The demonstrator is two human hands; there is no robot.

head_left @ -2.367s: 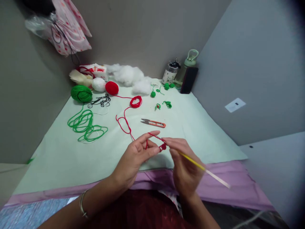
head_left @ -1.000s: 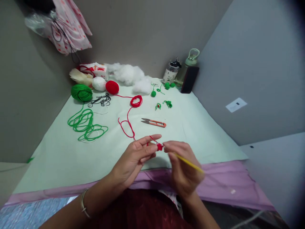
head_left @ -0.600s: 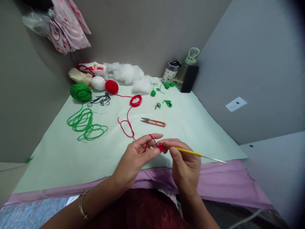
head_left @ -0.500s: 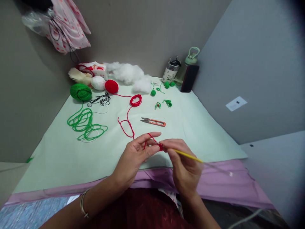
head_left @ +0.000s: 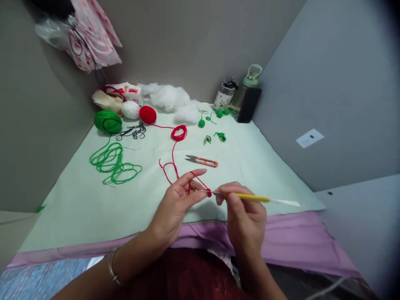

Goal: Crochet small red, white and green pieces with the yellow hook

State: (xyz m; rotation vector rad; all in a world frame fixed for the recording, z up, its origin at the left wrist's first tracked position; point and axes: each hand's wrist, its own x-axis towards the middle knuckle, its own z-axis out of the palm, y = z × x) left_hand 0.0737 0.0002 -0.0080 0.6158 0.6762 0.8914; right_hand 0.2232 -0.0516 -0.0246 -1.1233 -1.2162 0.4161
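Note:
Between thumb and fingers, my left hand (head_left: 175, 204) pinches a small red crochet piece (head_left: 209, 192). Red yarn (head_left: 199, 180) runs from the piece up over my raised left index finger. My right hand (head_left: 245, 214) grips a crochet hook (head_left: 254, 197) with a yellow handle, its thin metal shaft passing at the red piece. The hook's far end points out to the right. Beyond my hands lie orange-handled thread snips (head_left: 202, 161) and a coil of red yarn (head_left: 179, 133), which links back to a red yarn ball (head_left: 148, 114).
Green yarn loops (head_left: 114, 164) and a green ball (head_left: 108, 121) lie left. White stuffing (head_left: 170, 98) sits along the back wall. Small green crochet pieces (head_left: 221, 136) lie right of centre. A phone (head_left: 250, 105) leans against a bottle (head_left: 251, 79) beside a patterned cup (head_left: 223, 96).
My right hand has drawn slightly away from my left, so the hook's metal shaft now shows at the red piece. The hook has tilted closer to level. The loose red yarn has shifted on the table.

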